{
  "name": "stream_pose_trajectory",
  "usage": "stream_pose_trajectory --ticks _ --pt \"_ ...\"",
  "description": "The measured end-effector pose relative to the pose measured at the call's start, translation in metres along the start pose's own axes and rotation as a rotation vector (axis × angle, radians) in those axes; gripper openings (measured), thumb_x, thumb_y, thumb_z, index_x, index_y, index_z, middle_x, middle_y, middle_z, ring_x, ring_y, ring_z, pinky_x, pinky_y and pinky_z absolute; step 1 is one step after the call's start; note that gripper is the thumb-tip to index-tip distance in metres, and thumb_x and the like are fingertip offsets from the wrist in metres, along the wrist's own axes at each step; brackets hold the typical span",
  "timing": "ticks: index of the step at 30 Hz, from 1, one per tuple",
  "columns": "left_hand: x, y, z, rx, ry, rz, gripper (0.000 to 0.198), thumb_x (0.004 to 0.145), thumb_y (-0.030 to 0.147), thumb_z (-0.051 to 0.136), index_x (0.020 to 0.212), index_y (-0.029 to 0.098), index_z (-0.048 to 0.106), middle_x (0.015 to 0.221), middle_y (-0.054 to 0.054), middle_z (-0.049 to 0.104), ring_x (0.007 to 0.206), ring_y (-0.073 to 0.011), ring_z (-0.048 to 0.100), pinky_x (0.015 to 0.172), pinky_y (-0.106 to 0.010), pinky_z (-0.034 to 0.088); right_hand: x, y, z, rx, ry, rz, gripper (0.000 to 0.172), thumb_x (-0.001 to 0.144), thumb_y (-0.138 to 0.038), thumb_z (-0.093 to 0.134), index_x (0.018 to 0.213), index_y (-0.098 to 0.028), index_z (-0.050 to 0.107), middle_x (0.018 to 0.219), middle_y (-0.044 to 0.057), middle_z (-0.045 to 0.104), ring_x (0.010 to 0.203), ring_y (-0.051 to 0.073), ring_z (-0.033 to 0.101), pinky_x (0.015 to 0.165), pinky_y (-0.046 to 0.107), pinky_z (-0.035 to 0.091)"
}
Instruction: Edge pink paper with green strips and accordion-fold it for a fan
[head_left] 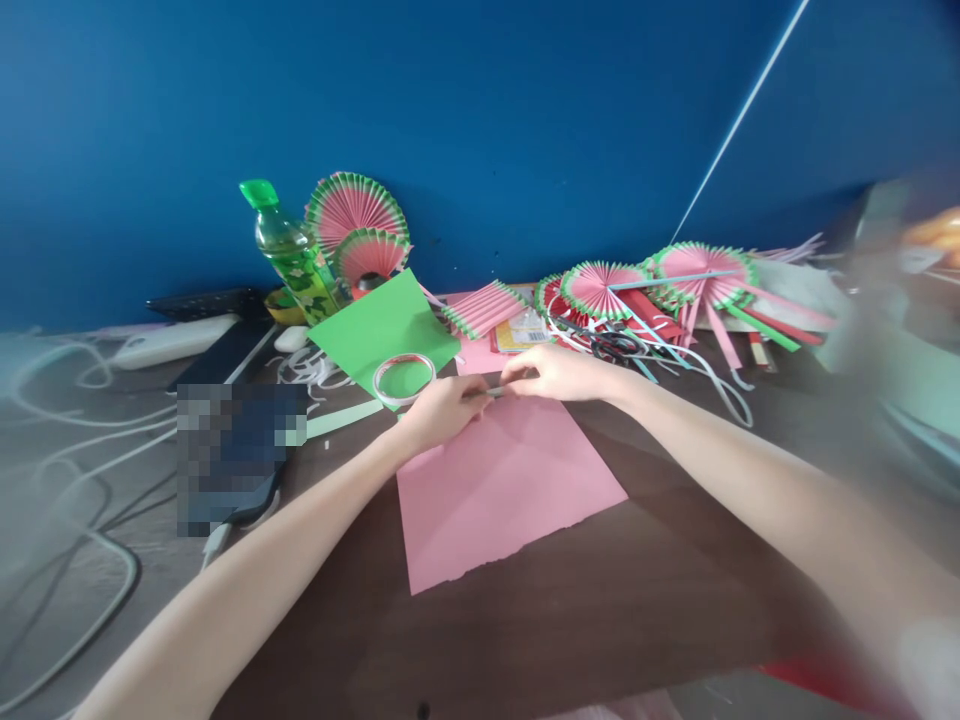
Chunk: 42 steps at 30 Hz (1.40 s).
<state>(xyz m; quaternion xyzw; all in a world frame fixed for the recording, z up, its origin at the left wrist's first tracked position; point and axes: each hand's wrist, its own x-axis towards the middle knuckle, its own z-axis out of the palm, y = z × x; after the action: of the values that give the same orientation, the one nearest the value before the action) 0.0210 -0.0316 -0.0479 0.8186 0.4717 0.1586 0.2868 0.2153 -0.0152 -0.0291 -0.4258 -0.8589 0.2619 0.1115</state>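
Bare forearms (251, 585) lay nearest, in from 7 and 5 o'clock, on either side of the pink paper sheet (510, 500), flat mid-tabletop (645, 600). Left hand (444, 410) and right hand (559, 372) had fingertips close together, pinching the sheet's far edge at 12; small greyish bit between them, couldn't tell what. Risks, my judgement: uneven finger pressure could bend or rip that edge; near side was unpinned, so a tug could swing the sheet askew; left hand was just beside the tape roll (405, 381), could knock it. Look: plain pink, straight left side, pointed corner at 3, ragged torn edge around 6. Outward: tape roll between 10 and 11, overlapping the green paper sheet (386, 335); pleated pink paper (486, 308) at 12; green-rimmed pleated fans (600, 288) between 1 and 2; green-capped bottle (289, 250) between 10 and 11; phone (259, 470), partly pixelated, at 9.
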Motion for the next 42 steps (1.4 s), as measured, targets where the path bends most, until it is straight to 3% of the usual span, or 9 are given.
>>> stream_pose_trajectory --ticks 7,9,11,14,20,26,35,42 --pt "-0.004 -0.003 0.008 -0.046 0.115 0.094 0.018 0.08 0.018 0.042 0.068 0.018 0.055 0.061 0.002 0.057 0.058 -0.0113 0.051 0.058 -0.022 0.036 0.007 0.003 0.012 -0.141 0.116 -0.11 0.019 0.076 -0.01 0.048 0.07 -0.018 0.065 0.071 0.002 0.063 0.07 0.015 0.054 0.064 0.027 0.038" --pt "-0.004 -0.004 0.008 -0.091 0.121 0.075 0.019 0.081 0.019 0.041 0.07 0.017 0.056 0.059 0.003 0.057 0.057 -0.011 0.051 0.058 -0.022 0.037 0.009 0.004 0.02 -0.202 0.276 -0.186 0.017 0.078 -0.009 0.05 0.077 -0.017 0.064 0.08 0.004 0.063 0.08 0.018 0.054 0.072 0.03 0.039" --pt "-0.003 -0.006 0.008 -0.138 0.145 0.047 0.02 0.083 0.021 0.041 0.072 0.017 0.057 0.058 0.003 0.058 0.057 -0.0112 0.052 0.06 -0.022 0.038 0.009 0.001 0.03 -0.279 0.542 -0.268 0.014 0.082 -0.012 0.05 0.085 -0.016 0.062 0.091 0.008 0.062 0.089 0.02 0.051 0.079 0.034 0.039" --pt "-0.003 -0.008 0.007 -0.204 0.197 0.034 0.022 0.084 0.023 0.041 0.071 0.017 0.058 0.059 0.002 0.06 0.061 -0.0116 0.054 0.065 -0.022 0.04 0.006 -0.006 0.045 -0.351 0.742 -0.358 0.016 0.088 -0.018 0.044 0.082 -0.017 0.059 0.086 0.008 0.06 0.083 0.02 0.05 0.077 0.035 0.04" --pt "-0.004 -0.009 0.005 -0.316 0.197 0.076 0.023 0.085 0.027 0.042 0.071 0.017 0.057 0.071 0.0 0.064 0.069 -0.0125 0.056 0.069 -0.023 0.041 0.008 -0.005 0.057 -0.273 0.784 -0.415 0.013 0.088 -0.016 0.044 0.086 -0.018 0.056 0.084 0.007 0.06 0.081 0.019 0.052 0.073 0.033 0.043" --pt "-0.002 -0.012 0.008 -0.341 0.193 0.103 0.019 0.081 0.015 0.042 0.08 0.017 0.061 0.08 -0.001 0.068 0.075 -0.0126 0.06 0.073 -0.022 0.044 0.01 0.0 0.059 -0.236 0.807 -0.414 0.011 0.087 -0.014 0.045 0.083 -0.019 0.054 0.082 0.005 0.062 0.079 0.018 0.054 0.072 0.032 0.044" --pt "-0.004 -0.009 0.007 -0.182 0.237 0.067 0.019 0.082 0.016 0.043 0.081 0.018 0.062 0.077 0.0 0.069 0.07 -0.0128 0.062 0.069 -0.023 0.046 0.012 -0.001 0.06 -0.201 0.788 -0.399 0.011 0.085 -0.015 0.049 0.078 -0.018 0.056 0.08 0.006 0.066 0.078 0.019 0.057 0.072 0.033 0.045" --pt "-0.005 -0.007 0.007 -0.101 0.207 0.06 0.025 0.083 0.021 0.042 0.093 0.019 0.065 0.078 -0.002 0.069 0.073 -0.0164 0.064 0.067 -0.025 0.046 0.011 0.001 0.058 -0.182 0.757 -0.382 0.015 0.086 -0.016 0.046 0.077 -0.019 0.058 0.086 0.007 0.067 0.084 0.02 0.058 0.075 0.035 0.045"
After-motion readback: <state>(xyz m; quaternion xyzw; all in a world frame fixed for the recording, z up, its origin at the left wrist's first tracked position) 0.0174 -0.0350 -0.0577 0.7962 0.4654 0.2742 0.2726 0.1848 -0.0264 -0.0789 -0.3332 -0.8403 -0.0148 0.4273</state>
